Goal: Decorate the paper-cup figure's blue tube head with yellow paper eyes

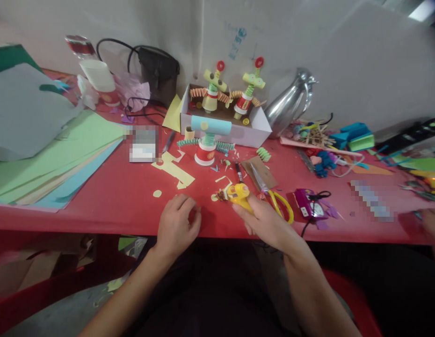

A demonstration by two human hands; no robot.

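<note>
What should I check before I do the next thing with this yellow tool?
1. Right hand grips yellow tool: ok.
2. Left hand apart from the tool's tip: ok.
3. Scissors clear of the right hand: not ok, they lie right beside it.
4. Left hand holding anything: cannot tell, its fingers are curled.
5. Paper figure standing upright: ok.

The plastic glue gun (239,194) in the right hand (265,223) is yellow, like the handles of the scissors (272,193). The table (108,194) is plain red, the paper sheets (52,161) pale green.
</note>
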